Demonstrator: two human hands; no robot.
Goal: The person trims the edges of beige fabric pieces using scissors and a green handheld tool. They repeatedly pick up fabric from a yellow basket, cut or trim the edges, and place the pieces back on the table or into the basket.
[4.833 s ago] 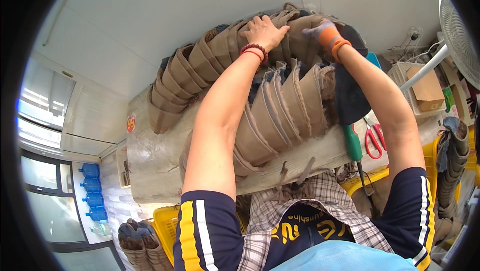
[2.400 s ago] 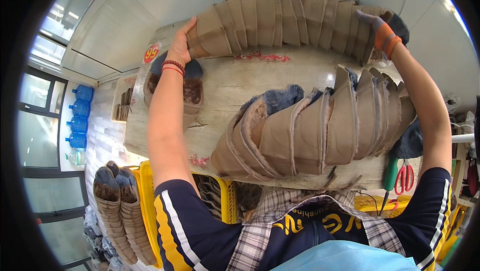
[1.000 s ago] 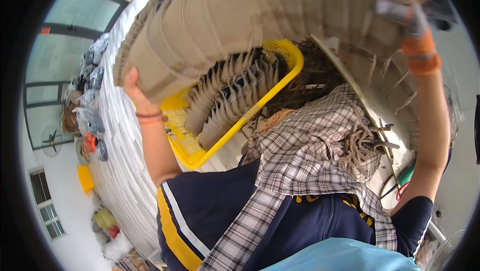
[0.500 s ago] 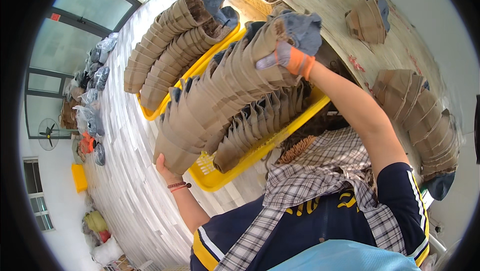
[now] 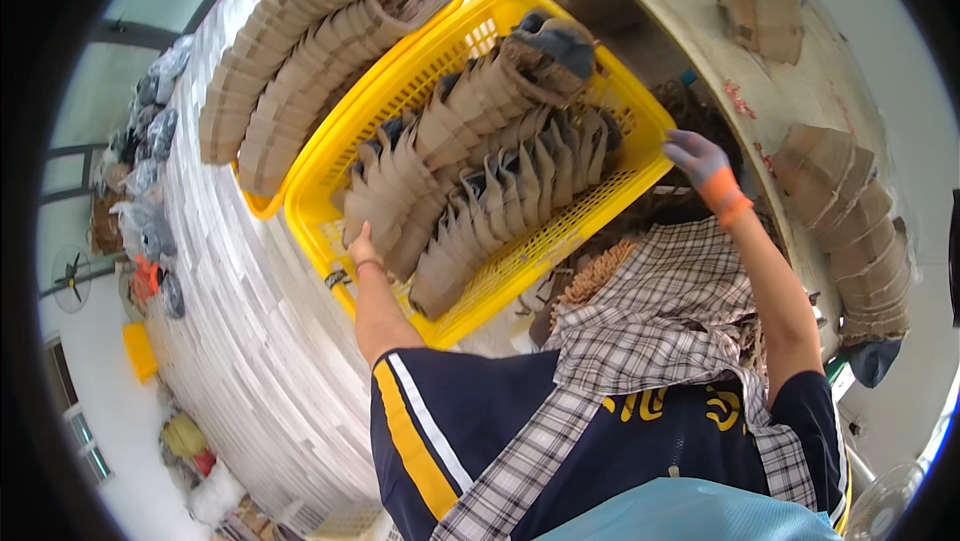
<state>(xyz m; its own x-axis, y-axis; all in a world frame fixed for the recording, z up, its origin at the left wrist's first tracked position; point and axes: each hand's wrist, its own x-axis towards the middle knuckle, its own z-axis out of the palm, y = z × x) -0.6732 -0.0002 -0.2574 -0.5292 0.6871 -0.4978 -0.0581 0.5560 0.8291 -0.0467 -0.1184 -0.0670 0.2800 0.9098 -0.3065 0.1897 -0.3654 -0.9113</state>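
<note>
Two or more in the yellow basket [image 5: 545, 253]: an upper stack [image 5: 480, 101] of nested tan, fur-lined pieces lay slantwise, its blue-grey end toward the far corner; a lower stack [image 5: 520, 186] ran alongside, nearer you, its edges fanned upward.
Your left hand [image 5: 362, 246]: it was against the near end of the upper stack; one digit showed upright there, the others were hidden, so how firmly it was closed could not be told.
Your right hand [image 5: 703, 163]: gloved in grey and orange, it was at the basket's right corner, apart from both stacks, fingers loosely bent, tips at the rim; whether they had hold of it could not be told.
Second basket [image 5: 262, 205]: also yellow, it stood just beside the first, on its left, bearing two curved stacks [image 5: 330, 51].
Table [image 5: 690, 36]: on your right, it held a short stack [image 5: 765, 13] and, nearer you, a longer stack [image 5: 850, 231].
Floor [image 5: 270, 341]: pale planks, with plastic bags [image 5: 155, 166] well off to your left.
Apron [image 5: 650, 331]: plaid, over your dark striped top.
</note>
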